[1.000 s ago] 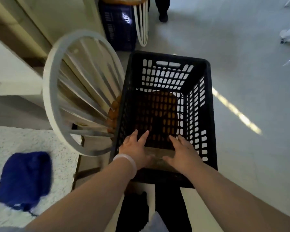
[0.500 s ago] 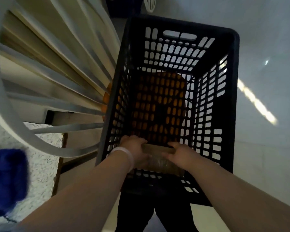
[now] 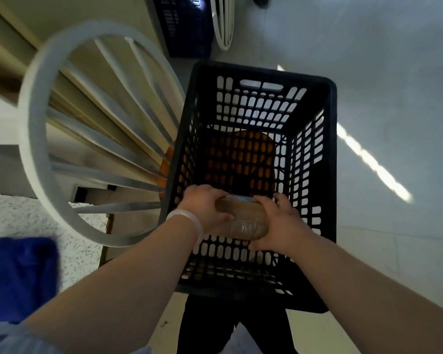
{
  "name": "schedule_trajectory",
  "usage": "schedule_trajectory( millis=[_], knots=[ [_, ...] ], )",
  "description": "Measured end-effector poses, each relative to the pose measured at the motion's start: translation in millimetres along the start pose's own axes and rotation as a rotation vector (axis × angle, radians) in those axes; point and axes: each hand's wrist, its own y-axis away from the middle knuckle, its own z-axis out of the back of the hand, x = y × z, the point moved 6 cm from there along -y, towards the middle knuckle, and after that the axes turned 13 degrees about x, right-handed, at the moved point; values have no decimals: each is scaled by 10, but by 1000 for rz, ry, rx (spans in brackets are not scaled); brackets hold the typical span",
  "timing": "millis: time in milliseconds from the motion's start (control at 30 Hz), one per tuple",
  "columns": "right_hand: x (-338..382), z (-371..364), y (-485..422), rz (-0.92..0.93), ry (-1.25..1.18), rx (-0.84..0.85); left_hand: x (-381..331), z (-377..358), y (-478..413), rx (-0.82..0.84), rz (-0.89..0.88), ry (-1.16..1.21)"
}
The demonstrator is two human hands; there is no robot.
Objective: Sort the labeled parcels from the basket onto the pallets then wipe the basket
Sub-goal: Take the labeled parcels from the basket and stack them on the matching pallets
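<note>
Nearest the camera, both bare forearms reach forward, with a blue cloth (image 3: 18, 274) lying on the pale speckled mat (image 3: 10, 215) at the lower left. The left hand (image 3: 205, 208), a white wristband (image 3: 187, 221) on its wrist, curls its fingers over the far left corner of the brown parcel (image 3: 243, 221) and lays the thumb across the near face. The right hand (image 3: 279, 223) wraps the parcel's right end, fingers curled over the top and thumb tucked under the lower near edge. The parcel sits between the two palms, gripped from both ends, its taped face turned up and a strip of bluish label (image 3: 243, 199) showing along the far edge. It is inside the black basket (image 3: 330, 175), close to the near wall; whether its underside is clear of the basket floor cannot be told. Through the slotted bottom shows something orange (image 3: 241, 159) beneath the basket. To the left stands a white ring-shaped frame with spokes (image 3: 36, 123), and beyond the basket a dark blue crate (image 3: 184, 24) on the grey floor. Half a second ago the hands held only the parcel's top edge, lower against the near wall; now it is higher, with more of its face in view. A second ago the fingers lay spread and flat on it.
</note>
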Motion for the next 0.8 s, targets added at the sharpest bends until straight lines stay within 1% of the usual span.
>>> schedule_trajectory(
  millis=[233, 367, 467, 533, 667, 800],
  knots=[
    [143, 488, 648, 83, 75, -282, -339, 549, 522, -222, -101, 63],
    [245, 756, 1039, 128, 142, -423, -356, 840, 806, -327, -32, 356],
    [348, 899, 1310, 166, 188, -526, -391, 953, 1002, -297, 29, 535],
    [414, 973, 1461, 180, 200, -589, -465, 1039, 1130, -300, 18, 636],
    [476, 1080, 1654, 193, 161, -646, -622, 1250, 1370, -385, -56, 745],
    [561, 1231, 1827, 270, 73, -686, -715, 1454, 1581, -534, -121, 804]
  ],
)
